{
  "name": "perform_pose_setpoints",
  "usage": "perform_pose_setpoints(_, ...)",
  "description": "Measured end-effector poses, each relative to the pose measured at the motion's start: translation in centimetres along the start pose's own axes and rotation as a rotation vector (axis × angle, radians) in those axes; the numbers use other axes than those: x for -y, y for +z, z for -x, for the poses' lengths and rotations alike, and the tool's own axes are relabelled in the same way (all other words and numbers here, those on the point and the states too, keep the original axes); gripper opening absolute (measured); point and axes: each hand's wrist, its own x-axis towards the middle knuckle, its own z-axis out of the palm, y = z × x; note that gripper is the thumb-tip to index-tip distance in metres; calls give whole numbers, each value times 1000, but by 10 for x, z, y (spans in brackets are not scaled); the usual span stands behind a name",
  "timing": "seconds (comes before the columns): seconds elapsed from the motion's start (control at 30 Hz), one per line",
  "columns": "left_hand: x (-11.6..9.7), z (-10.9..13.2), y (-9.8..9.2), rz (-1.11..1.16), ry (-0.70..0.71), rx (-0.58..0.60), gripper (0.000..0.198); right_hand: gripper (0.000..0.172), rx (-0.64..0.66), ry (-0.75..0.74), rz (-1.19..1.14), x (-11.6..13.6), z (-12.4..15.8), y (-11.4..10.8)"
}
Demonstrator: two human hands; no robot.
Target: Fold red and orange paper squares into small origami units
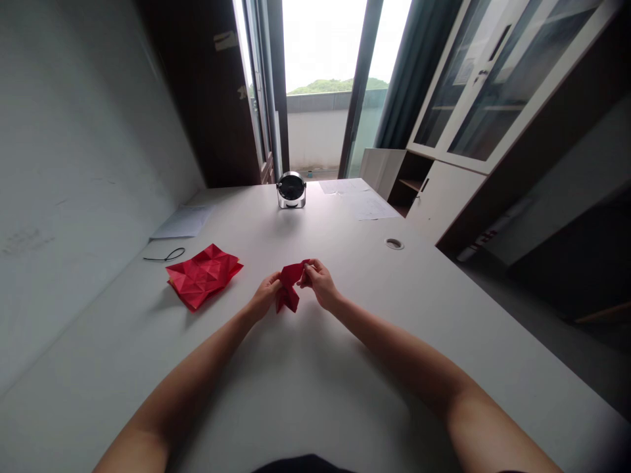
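Red paper (288, 289), creased, part-folded; left hand (265, 295), right hand (319, 282) fingers pinching it.

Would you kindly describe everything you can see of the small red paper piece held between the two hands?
The small red paper piece looks like thin origami paper, plain bright red, folded into a narrow, irregular shape with sharp creases. Its upper end reaches right and its lower end points down toward the person. The left hand pinches its left edge; the right hand grips its upper right tip. It sits over the white table; whether it touches the top cannot be told.
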Motion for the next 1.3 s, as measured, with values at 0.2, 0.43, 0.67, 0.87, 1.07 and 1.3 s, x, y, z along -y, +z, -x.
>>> perform_pose_setpoints(0.2, 1, -4, -2, 43, 40, -47, 35, 30, 123, -46, 35, 8, 8, 7)
perform_pose_setpoints(0.43, 9, -11, -11, 81, 71, -210, 30, 15, 293, -305, 462, 13, 20, 16)
perform_pose_setpoints(0.67, 2, 0, 1, 12, 59, -38, 42, 27, 166, -482, 855, 6, 20, 12)
perform_pose_setpoints(0.87, 2, 0, 4, -106, 113, -5, 51, 10, 76, -490, 1102, 8, 20, 11)
perform_pose_setpoints(1.07, 6, -1, 2, -209, 127, 18, 52, 19, 52, -383, 1072, 10, 23, 12)
perform_pose_setpoints(1.3, 11, 0, 4, -274, 141, 37, 46, 5, 8, -465, 1078, 9, 21, 9)
